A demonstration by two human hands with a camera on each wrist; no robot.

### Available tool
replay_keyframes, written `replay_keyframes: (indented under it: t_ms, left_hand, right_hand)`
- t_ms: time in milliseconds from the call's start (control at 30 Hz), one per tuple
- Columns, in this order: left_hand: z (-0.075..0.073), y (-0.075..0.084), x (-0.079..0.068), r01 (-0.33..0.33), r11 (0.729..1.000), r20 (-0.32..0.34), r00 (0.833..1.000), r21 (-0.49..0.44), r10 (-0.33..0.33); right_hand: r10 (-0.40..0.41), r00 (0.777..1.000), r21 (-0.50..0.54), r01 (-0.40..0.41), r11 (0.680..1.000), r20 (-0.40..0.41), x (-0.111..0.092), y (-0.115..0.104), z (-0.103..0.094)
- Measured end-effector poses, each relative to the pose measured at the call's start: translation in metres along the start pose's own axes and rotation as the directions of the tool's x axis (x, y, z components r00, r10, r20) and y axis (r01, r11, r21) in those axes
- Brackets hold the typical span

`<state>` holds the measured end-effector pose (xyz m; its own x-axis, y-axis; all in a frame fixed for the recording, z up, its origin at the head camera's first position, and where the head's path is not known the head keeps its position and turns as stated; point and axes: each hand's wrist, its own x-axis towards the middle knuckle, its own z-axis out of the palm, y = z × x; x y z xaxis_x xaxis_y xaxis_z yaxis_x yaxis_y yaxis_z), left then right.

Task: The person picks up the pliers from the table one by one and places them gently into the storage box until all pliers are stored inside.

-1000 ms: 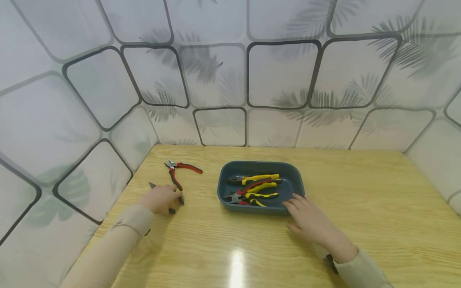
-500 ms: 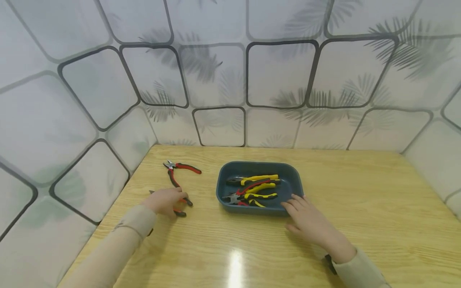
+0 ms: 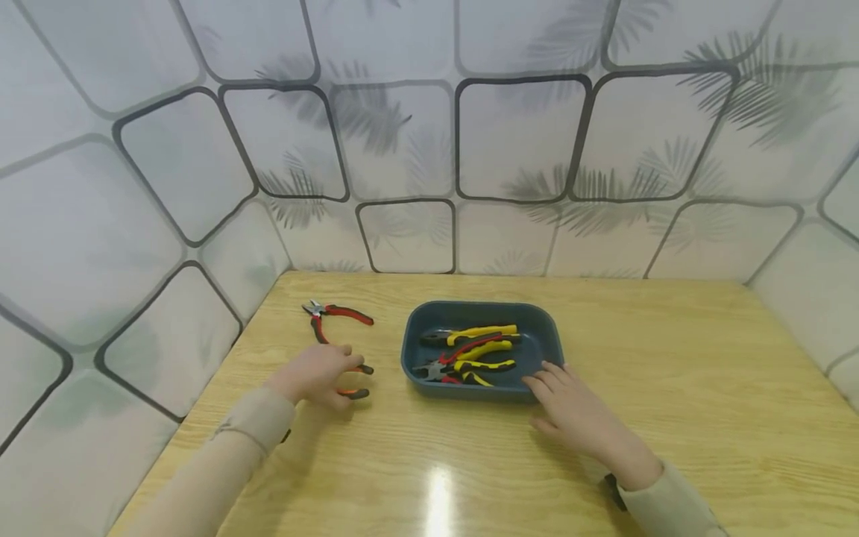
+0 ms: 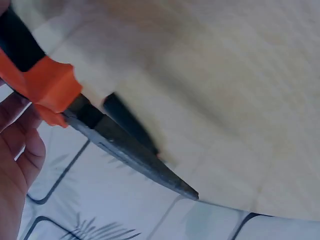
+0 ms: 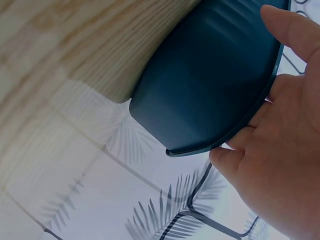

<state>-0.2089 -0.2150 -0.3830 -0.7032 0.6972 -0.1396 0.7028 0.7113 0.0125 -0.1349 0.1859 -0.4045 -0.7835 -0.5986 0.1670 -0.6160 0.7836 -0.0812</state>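
Observation:
My left hand [image 3: 318,375] grips needle-nose pliers [image 4: 137,152] with orange and black handles. In the head view their two handle ends poke out to the right of the fingers. The left wrist view shows the long dark jaws together, pointing away from the palm. Just behind this hand, diagonal cutters [image 3: 344,311] with red and black handles lie spread on the table, one handle partly hidden by the hand. My right hand [image 3: 577,414] holds the near right corner of a dark blue bin [image 5: 210,75], fingers over its rim and thumb against the outer wall.
Inside the bin lie several pliers, among them yellow and black ones [image 3: 486,365] and a red and black pair [image 3: 473,347]. The wooden table [image 3: 671,358] meets patterned walls [image 3: 523,142] at its back and left side.
My left hand has moved right with the needle-nose pliers, towards the bin. The right hand stays at the bin's corner. The cutters and the bin's contents lie as before.

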Motion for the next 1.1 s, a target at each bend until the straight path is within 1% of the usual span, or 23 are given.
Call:
replay_keyframes:
  t_ms: [100, 133, 200, 267, 333, 400, 500, 600, 700, 800, 933, 1100]
  left_hand:
    - [-0.015, 0.002, 0.007, -0.016, 0.999, -0.101, 0.995, 0.033, 0.019]
    - [-0.021, 0.004, 0.011, -0.020, 0.999, -0.138, 0.990, 0.046, 0.026]
    - [-0.035, 0.009, 0.019, -0.025, 0.998, -0.190, 0.981, 0.058, 0.036]
    - [-0.047, 0.015, 0.029, -0.027, 0.998, -0.225, 0.974, 0.064, 0.041]
    - [-0.058, 0.022, 0.041, -0.037, 0.997, -0.240, 0.969, 0.072, 0.054]
    - [-0.067, 0.030, 0.053, -0.039, 0.995, -0.239, 0.969, 0.093, 0.060]
    - [-0.076, 0.043, 0.073, -0.015, 0.987, -0.225, 0.973, 0.160, 0.052]
    - [-0.082, 0.055, 0.091, 0.037, 0.977, -0.189, 0.982, 0.209, 0.004]
    - [-0.083, 0.067, 0.110, 0.055, 0.973, -0.143, 0.989, 0.224, -0.023]
    - [-0.081, 0.076, 0.127, 0.051, 0.973, -0.121, 0.992, 0.227, -0.024]
    - [-0.077, 0.085, 0.147, 0.060, 0.971, -0.123, 0.992, 0.230, -0.032]
    - [-0.071, 0.097, 0.162, 0.085, 0.969, -0.098, 0.993, 0.233, -0.064]
  right_hand:
    - [0.003, 1.000, 0.005, -0.003, 1.000, -0.006, 0.001, -0.001, 0.001]
    - [0.003, 1.000, 0.001, -0.003, 1.000, -0.007, 0.001, 0.000, 0.001]
    - [0.002, 1.000, -0.006, -0.002, 1.000, -0.009, 0.000, 0.000, 0.000]
    - [-0.002, 1.000, -0.013, 0.001, 1.000, -0.009, -0.001, 0.001, -0.001]
    - [-0.002, 1.000, -0.015, 0.002, 1.000, -0.007, -0.001, 0.001, -0.001]
    - [-0.002, 1.000, -0.017, 0.002, 1.000, -0.006, -0.002, 0.001, -0.002]
    - [-0.003, 1.000, -0.016, 0.003, 1.000, -0.001, -0.002, 0.001, -0.002]
    - [-0.003, 1.000, -0.015, 0.003, 1.000, 0.013, -0.001, 0.000, 0.000]
    - [0.004, 1.000, -0.017, -0.003, 1.000, 0.027, -0.001, 0.001, 0.000]
    - [0.007, 1.000, -0.012, -0.007, 1.000, 0.027, -0.002, 0.000, 0.001]
    - [0.000, 1.000, -0.009, 0.000, 1.000, 0.016, -0.004, 0.000, 0.001]
    - [-0.001, 1.000, -0.011, 0.001, 1.000, 0.011, -0.004, -0.003, 0.002]
